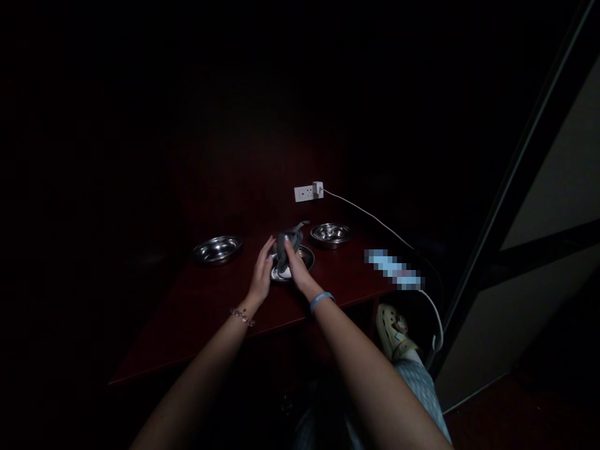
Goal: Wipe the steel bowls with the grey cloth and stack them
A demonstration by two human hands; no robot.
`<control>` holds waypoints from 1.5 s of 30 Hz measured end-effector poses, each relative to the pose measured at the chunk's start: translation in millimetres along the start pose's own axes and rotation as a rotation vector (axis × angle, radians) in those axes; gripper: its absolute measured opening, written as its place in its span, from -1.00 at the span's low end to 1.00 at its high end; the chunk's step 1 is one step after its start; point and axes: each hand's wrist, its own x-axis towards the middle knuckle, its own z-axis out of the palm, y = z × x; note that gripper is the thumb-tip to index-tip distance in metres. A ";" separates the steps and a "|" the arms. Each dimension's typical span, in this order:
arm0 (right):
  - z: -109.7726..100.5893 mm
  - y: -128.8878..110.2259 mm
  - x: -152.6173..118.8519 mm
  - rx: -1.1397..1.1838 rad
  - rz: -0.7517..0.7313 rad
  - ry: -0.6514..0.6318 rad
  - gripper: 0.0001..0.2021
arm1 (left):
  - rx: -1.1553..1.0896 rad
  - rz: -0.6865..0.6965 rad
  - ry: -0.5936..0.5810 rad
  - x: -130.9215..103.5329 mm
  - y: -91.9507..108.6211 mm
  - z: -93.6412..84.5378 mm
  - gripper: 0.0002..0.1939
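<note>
In the head view, a dark grey cloth (282, 255), bunched up with a strip sticking out at the top, is in my right hand (298, 267). The thumb presses on it from the near side; the other fingers are mostly hidden. My left hand (261, 273) is held upright at the left of the cloth, its fingers stretched out and close to the rim of a shiny metal dish (308, 257). Whether those fingertips touch the rim I cannot tell. Inside the dish, below the cloth, something white (281, 274) shows in part.
On the dark red table (206, 312) stand a metal dish (218, 250) at left and a metal bowl (330, 234) at back right. A pixelated light-blue object (394, 269) lies at right. A white cable (375, 216) runs from the wall socket (304, 193). A clog (392, 331) shows below.
</note>
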 end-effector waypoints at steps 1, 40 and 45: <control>4.7 1.0 -2.9 -0.078 -0.034 -0.035 -0.18 | -0.075 -0.043 -0.037 -3.2 -0.9 3.0 -0.51; 11.9 14.0 -3.4 -0.383 -0.344 -0.044 -0.41 | -0.216 -0.148 0.137 2.1 3.7 10.1 -0.64; 10.3 16.4 -3.0 -0.429 -0.361 -0.076 -0.43 | -0.100 -0.154 0.185 5.4 2.9 6.9 -0.68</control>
